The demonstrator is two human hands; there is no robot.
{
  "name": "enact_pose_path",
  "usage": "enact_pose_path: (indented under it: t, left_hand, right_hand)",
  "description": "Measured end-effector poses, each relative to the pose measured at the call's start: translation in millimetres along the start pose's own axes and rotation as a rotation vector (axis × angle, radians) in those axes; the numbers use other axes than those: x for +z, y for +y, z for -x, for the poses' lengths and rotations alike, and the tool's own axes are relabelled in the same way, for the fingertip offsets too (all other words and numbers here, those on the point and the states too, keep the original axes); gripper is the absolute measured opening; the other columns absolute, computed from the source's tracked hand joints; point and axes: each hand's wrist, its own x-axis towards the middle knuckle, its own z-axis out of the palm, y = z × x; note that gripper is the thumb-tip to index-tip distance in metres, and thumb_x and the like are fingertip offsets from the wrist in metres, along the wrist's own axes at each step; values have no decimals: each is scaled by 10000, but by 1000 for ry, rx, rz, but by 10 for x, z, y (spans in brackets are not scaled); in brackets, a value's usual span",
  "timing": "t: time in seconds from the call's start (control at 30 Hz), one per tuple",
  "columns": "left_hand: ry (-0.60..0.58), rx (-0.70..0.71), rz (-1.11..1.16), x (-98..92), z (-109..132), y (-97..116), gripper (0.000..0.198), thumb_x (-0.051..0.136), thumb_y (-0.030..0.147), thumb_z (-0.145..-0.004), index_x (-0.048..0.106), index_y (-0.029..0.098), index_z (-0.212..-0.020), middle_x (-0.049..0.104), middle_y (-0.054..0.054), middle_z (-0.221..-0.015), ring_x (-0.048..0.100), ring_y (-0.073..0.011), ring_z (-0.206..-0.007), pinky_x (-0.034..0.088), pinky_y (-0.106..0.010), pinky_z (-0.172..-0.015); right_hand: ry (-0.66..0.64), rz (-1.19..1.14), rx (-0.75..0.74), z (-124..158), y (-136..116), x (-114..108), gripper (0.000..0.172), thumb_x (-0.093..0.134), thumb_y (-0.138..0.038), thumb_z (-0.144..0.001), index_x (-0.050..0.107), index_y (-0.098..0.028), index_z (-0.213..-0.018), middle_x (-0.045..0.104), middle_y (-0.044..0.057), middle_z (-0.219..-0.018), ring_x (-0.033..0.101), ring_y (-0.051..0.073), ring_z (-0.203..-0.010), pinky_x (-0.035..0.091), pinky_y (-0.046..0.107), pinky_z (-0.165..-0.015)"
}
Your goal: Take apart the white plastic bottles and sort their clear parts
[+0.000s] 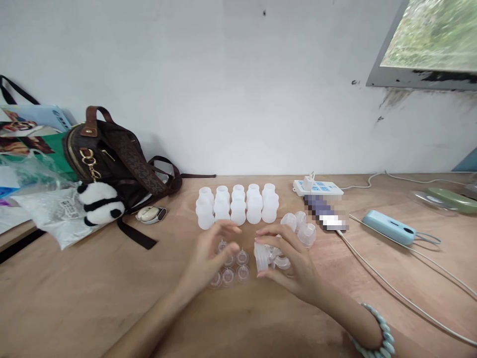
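My right hand [294,263] grips a translucent ridged screw ring [262,257] by its edges, between the thumb below and the fingers above. To its left is my left hand [212,253], fingers curved and apart, with nothing visible between them. Several clear nipple-shaped pieces [243,257] stand in rows on the table, some hidden behind my left hand. Behind both hands, frosted white wavy bottles [238,205] form an upright row without tops. Clear dome caps [306,234] sit just beyond my right hand. More clear ring-like parts [283,262] lie partly covered by its fingers.
On the left are a dark backpack [112,159] with a panda plush [100,203], a plastic bag [55,214] and a computer mouse [151,215]. A power strip [318,188], a phone [324,213], a light-blue device [389,227] and a white cable [387,286] occupy the right side.
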Motion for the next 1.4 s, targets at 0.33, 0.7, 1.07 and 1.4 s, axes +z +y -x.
enact_pose_path:
  t: [0.33,0.7,1.07,1.4]
  left_hand:
    - [353,-287,-572,-499,-301,-934,559,645,561,-734,504,150,-1085,563,-128,-1115,578,-326,-1025,475,-471,-873]
    - [506,-210,-410,-563,-281,-588,402,661,455,-726,563,188,-1010,648,-88,-1040,605,-299,-1001,464,-423,-914]
    - [32,-260,397,-201,-137,-130,403,689,471,-707,617,155,-948,646,2,-659,560,-138,-485,422,-241,-498]
    - [-168,-369,432,-115,-79,-12,390,624,507,-763,675,144,-898,589,18,-500,467,-113,-388,340,-212,-412]
  right_hand:
    - [42,-5,23,-8,-6,47,350,649,-311,-901,538,-208,-1216,583,117,-1112,580,257,-1049,519,424,-887]
    - [152,2,35,-8,45,27,355,663,-319,-889,559,-213,-1211,616,108,-1095,602,245,-1026,536,400,-856]
    - [239,-35,101,-5,97,-7,328,628,-227,-912,558,-245,-1233,616,104,-1150,621,244,-1083,555,412,-901]
    - [233,50,-84,-24,57,-36,429,491,-42,-925,589,-277,-1271,629,93,-1184,627,221,-1108,576,401,-894]
